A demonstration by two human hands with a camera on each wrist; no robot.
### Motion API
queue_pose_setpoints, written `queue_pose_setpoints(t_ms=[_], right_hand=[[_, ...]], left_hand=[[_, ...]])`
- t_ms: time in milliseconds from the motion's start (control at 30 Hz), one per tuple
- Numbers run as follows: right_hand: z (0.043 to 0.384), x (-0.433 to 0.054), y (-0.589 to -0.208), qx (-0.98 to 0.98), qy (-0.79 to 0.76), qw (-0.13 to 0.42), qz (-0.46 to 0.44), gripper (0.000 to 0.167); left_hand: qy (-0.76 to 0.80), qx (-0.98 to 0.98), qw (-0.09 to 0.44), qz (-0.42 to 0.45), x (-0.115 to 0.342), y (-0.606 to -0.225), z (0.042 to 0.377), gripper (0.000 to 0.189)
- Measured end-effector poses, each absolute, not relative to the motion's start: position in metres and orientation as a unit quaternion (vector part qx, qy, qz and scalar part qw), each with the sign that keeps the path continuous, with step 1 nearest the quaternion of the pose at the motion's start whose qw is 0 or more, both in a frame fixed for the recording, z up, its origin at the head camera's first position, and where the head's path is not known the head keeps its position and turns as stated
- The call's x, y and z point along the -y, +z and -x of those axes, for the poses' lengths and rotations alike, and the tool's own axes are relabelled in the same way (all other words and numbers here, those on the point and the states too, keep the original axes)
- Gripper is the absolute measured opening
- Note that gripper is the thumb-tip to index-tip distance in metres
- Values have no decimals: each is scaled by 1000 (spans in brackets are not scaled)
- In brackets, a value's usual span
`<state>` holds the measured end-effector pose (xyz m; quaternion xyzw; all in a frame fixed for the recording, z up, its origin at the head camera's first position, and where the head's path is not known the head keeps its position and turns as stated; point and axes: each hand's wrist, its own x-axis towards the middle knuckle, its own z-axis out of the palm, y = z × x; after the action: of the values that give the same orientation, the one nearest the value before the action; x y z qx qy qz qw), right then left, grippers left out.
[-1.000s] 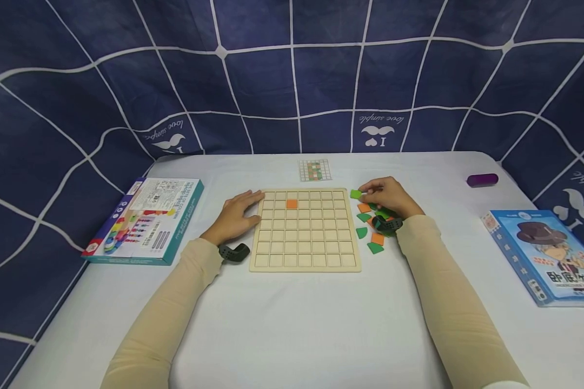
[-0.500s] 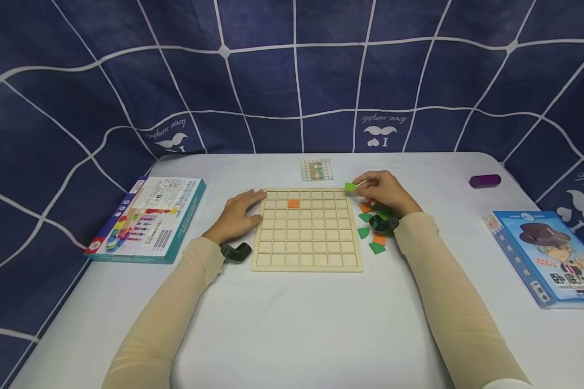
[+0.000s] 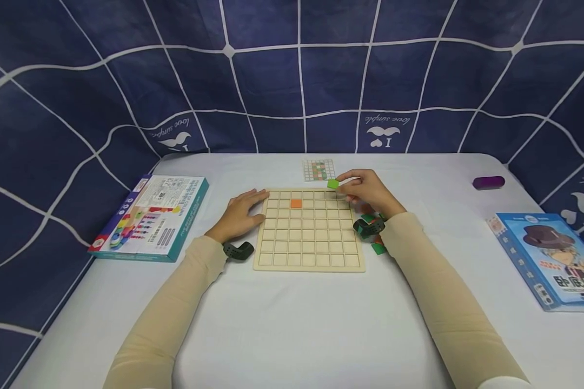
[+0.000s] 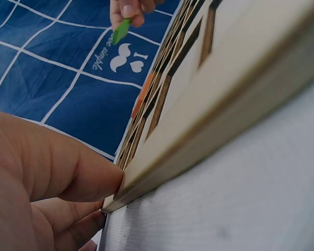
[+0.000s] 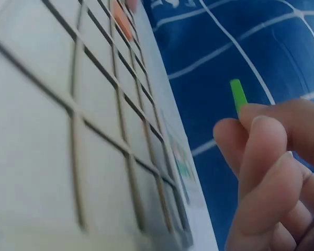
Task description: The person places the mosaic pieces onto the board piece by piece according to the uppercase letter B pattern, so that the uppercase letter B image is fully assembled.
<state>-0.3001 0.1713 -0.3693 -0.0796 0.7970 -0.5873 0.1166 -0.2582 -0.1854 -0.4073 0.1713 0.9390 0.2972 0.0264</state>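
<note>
A pale wooden board [image 3: 309,245] with a grid of square recesses lies on the white table. One orange square tile [image 3: 296,203] sits in a recess near its far side. My left hand [image 3: 238,215] rests against the board's left edge; in the left wrist view the thumb [image 4: 78,167] touches the rim. Between thumb and fingers, my right hand [image 3: 367,192] pinches a bright green tile [image 3: 333,184], held above the board's far right part. The right wrist view shows that green tile [image 5: 238,94] edge-on, clear of the board.
Loose green and orange tiles [image 3: 378,248] lie right of the board, partly under my right wrist. A small pattern card [image 3: 319,170] is beyond the board. A toy box [image 3: 148,219] stands left, a blue game box [image 3: 550,259] right, and a purple case [image 3: 489,182] at far right.
My right hand has lifted the green tile from beside the board and carried it left over the board's far edge. My left hand stays at the board's left edge.
</note>
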Motion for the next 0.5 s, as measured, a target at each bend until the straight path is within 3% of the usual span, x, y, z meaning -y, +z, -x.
queue_pose_setpoints(t_ms=[500], right_hand=[[291, -127, -379, -749, -642, 141, 80, 37]], left_hand=[[296, -939, 24, -170, 184, -408, 258, 68]])
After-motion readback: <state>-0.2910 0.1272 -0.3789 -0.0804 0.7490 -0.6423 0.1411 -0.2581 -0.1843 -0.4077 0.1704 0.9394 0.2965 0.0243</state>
